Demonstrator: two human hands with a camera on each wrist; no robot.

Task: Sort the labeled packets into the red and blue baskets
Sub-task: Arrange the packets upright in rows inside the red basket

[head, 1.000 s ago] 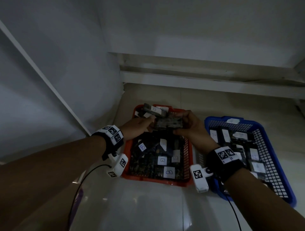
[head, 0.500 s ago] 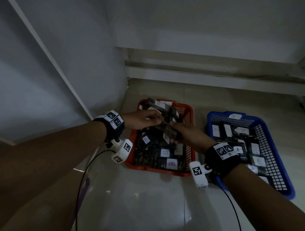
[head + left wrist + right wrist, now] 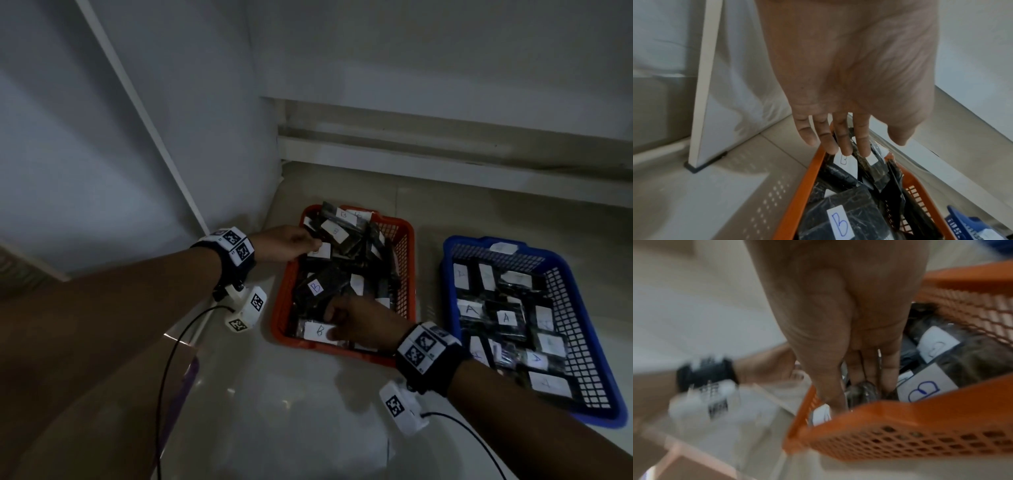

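The red basket (image 3: 409, 233) sits on the pale surface (image 3: 308, 404) with the blue basket (image 3: 448, 270) just to its right, the two standing apart. Both are filled with dark packets bearing white labels: those in the red basket (image 3: 317, 287) read B, and those in the blue basket (image 3: 506, 318) read A.

The left hand (image 3: 286, 243) hangs over the far left corner of the red basket. The left wrist view shows its fingers (image 3: 840, 138) straight and spread, pointing down toward the packets, so this grip is open and holds nothing.

The right hand (image 3: 363, 322) reaches into the near end of the red basket, over a B-labelled packet (image 3: 318, 330) lying against the near wall. In the blurred right wrist view its fingers (image 3: 888, 369) point down among the packets, with the thumb beside a white label at the near left corner. I cannot tell whether this grip has closed on a packet.

Both wrists carry black bands with square printed markers (image 3: 236, 243).
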